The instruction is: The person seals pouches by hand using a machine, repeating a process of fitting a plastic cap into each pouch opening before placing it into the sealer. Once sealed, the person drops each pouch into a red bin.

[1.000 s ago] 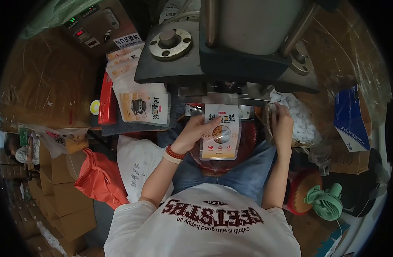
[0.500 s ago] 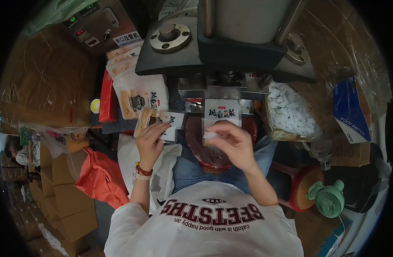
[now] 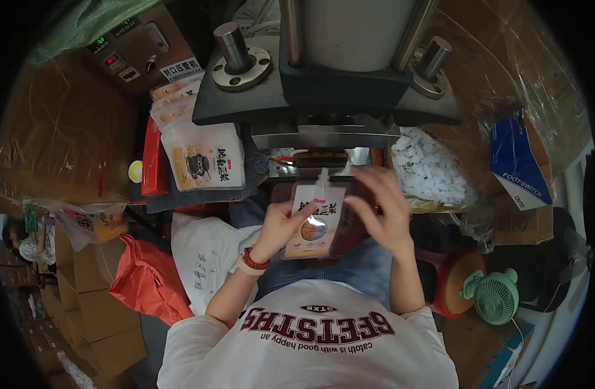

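My left hand (image 3: 279, 228) is closed on a printed pouch (image 3: 315, 230), its thumb across the front near the top. The pouch has a white upper part, a yellowish lower band and a narrow clear spout pointing toward the press (image 3: 323, 136). Just right of the pouch, my right hand (image 3: 385, 211) is raised with thumb and fingers apart, holding nothing that I can see; its fingertips are slightly blurred. A reddish bowl (image 3: 352, 236) on my lap is mostly hidden behind the pouch and hands.
A stack of pouches (image 3: 203, 159) lies at left beside a red box (image 3: 155, 159). Small white pieces (image 3: 430, 168) fill a tray at right. A blue foot-switch box (image 3: 521, 159), a green fan (image 3: 495, 298), and a control panel (image 3: 125, 48) stand around.
The left hand has moved right and now holds a pouch in the middle. The right hand has opened and shifted right. The press's metal posts stick up further above its plate.
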`<state>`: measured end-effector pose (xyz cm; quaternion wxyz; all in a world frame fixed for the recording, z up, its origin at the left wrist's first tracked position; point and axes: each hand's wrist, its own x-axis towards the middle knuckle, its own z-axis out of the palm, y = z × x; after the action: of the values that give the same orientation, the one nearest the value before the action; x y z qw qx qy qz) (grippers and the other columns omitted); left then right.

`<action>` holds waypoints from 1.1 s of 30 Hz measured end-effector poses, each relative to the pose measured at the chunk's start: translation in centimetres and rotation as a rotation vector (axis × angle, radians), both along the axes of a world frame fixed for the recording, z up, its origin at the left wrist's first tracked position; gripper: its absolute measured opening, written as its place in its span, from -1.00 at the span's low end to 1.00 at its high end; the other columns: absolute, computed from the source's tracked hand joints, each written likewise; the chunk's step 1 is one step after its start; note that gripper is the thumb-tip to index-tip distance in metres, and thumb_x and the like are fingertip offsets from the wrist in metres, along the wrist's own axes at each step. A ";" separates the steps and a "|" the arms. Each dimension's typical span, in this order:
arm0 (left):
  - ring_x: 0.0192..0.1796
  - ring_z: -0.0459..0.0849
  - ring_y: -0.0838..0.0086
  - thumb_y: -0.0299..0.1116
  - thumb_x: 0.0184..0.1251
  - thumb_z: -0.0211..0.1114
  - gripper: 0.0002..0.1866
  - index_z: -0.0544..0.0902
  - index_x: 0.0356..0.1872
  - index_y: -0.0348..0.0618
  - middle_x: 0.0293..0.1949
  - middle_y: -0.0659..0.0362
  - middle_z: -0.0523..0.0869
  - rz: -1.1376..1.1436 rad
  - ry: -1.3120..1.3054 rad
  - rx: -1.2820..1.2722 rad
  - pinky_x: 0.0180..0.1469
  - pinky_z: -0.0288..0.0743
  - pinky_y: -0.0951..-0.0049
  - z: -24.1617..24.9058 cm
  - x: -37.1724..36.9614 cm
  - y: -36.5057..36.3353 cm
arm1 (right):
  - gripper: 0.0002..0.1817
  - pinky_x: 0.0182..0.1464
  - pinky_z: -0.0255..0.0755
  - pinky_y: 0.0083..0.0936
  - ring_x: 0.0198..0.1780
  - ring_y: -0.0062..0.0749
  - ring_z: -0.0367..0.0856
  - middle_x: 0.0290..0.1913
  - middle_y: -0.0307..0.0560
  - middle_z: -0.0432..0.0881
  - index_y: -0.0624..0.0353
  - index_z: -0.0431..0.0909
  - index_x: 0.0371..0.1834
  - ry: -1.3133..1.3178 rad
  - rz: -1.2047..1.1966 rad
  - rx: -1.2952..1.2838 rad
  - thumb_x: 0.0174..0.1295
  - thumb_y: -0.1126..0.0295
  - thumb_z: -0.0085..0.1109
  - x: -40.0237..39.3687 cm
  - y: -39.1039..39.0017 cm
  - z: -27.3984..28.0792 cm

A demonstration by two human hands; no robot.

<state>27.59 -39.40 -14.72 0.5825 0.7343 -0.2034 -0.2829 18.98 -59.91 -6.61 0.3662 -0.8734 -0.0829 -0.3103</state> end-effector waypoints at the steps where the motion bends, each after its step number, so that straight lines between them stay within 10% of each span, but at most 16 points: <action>1: -0.35 0.64 0.72 -0.27 0.34 0.33 -0.72 0.68 -0.21 -0.35 -0.37 0.18 0.75 0.091 0.324 -0.192 -0.29 0.56 0.62 0.2 0.1 -1.4 | -0.60 0.11 0.39 -0.32 0.09 -0.12 0.50 0.04 -0.01 0.59 0.26 0.51 0.08 0.020 -0.084 0.062 0.13 0.51 0.28 -0.7 -1.4 0.0; 7: -0.24 0.72 0.53 -0.31 0.37 0.29 -0.72 0.65 -0.15 -0.41 -0.21 0.08 0.74 0.139 0.565 -0.417 -0.21 0.62 0.53 1.3 3.0 -4.0 | -0.71 0.03 0.42 -0.26 -0.05 0.02 0.57 -0.06 0.09 0.62 0.23 0.54 0.05 0.132 -0.690 -0.327 0.25 0.50 0.12 0.7 -7.5 -2.9; 10: -0.22 0.71 0.55 -0.29 0.36 0.31 -0.69 0.63 -0.13 -0.41 -0.19 0.08 0.73 0.170 0.611 -0.456 -0.19 0.60 0.53 1.1 3.6 -4.4 | -0.75 0.00 0.41 -0.19 -0.05 0.06 0.54 -0.12 0.12 0.60 0.25 0.55 -0.01 0.418 -0.590 -0.303 0.25 0.51 0.08 1.6 -8.2 -5.5; 14: -0.11 0.67 0.47 -0.19 0.30 0.36 -0.60 0.61 -0.03 -0.33 -0.08 0.07 0.70 0.062 0.501 -0.229 -0.10 0.53 0.50 0.7 4.6 -1.8 | -0.76 -0.07 0.43 -0.28 -0.14 -0.07 0.58 -0.25 0.08 0.59 0.28 0.55 -0.01 0.322 -0.525 -0.382 0.29 0.49 0.05 1.7 -8.6 -5.8; 15: -0.01 0.64 0.38 -0.16 0.28 0.36 -0.55 0.58 0.05 -0.27 0.01 0.06 0.66 0.228 -0.057 -0.024 -0.02 0.50 0.43 1.1 4.9 -0.5 | -0.76 -0.07 0.43 -0.28 -0.14 -0.07 0.58 -0.25 0.08 0.59 0.28 0.55 -0.01 0.315 -0.522 -0.384 0.29 0.49 0.05 1.8 -8.6 -5.7; 17: 0.18 0.55 0.27 -0.14 0.21 0.38 -0.46 0.51 0.17 -0.15 0.19 0.08 0.56 0.442 -1.022 0.539 0.11 0.43 0.31 3.4 5.3 2.6 | -0.76 -0.07 0.43 -0.44 -0.25 -0.22 0.59 -0.25 -0.02 0.62 0.26 0.57 0.01 0.185 -0.600 0.123 0.30 0.51 0.07 1.3 -8.0 -5.3; 19: 0.26 0.49 0.23 -0.14 0.16 0.40 -0.41 0.48 0.22 -0.09 0.27 0.10 0.50 0.481 -1.421 0.906 0.18 0.39 0.25 4.3 5.7 6.2 | -0.75 -0.07 0.42 -0.51 -0.26 -0.35 0.57 -0.26 -0.08 0.61 0.26 0.55 0.05 0.148 -0.459 0.473 0.34 0.48 0.06 0.5 -6.1 -3.5; 25: 0.14 0.62 0.26 -0.58 -0.04 0.28 -0.52 0.63 0.03 -0.08 0.05 0.19 0.68 0.023 -1.211 0.604 0.16 0.44 0.20 0.8 4.7 11.6 | -0.60 0.05 0.43 -0.58 -0.11 -0.49 0.58 -0.08 -0.10 0.59 0.28 0.34 0.24 0.183 0.410 1.205 0.35 0.54 0.08 -0.3 1.8 -2.5; 30: 0.00 0.69 0.24 -0.69 -0.17 0.15 -0.55 0.70 -0.17 -0.13 -0.13 0.16 0.75 0.217 -1.060 0.249 -0.06 0.59 0.35 3.0 1.7 7.4 | -0.77 -0.02 0.47 -0.54 -0.06 -0.39 0.60 -0.09 -0.09 0.62 0.28 0.52 0.00 0.280 0.351 1.025 0.28 0.53 0.18 1.4 6.7 -3.1; 33: 0.00 0.70 0.26 -0.68 -0.21 0.20 -0.53 0.69 -0.14 -0.15 -0.10 0.17 0.74 0.133 -1.129 0.243 -0.07 0.59 0.35 4.9 0.4 5.8 | -0.64 -0.10 0.47 -0.37 -0.16 -0.12 0.55 -0.16 -0.02 0.54 0.16 0.55 0.03 0.078 0.173 0.196 0.11 0.55 0.21 2.4 6.5 -3.8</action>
<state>27.96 -33.58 -9.78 0.3117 0.8443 -0.4021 0.1683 21.35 -53.41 -10.43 0.4781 -0.8343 -0.1127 -0.2502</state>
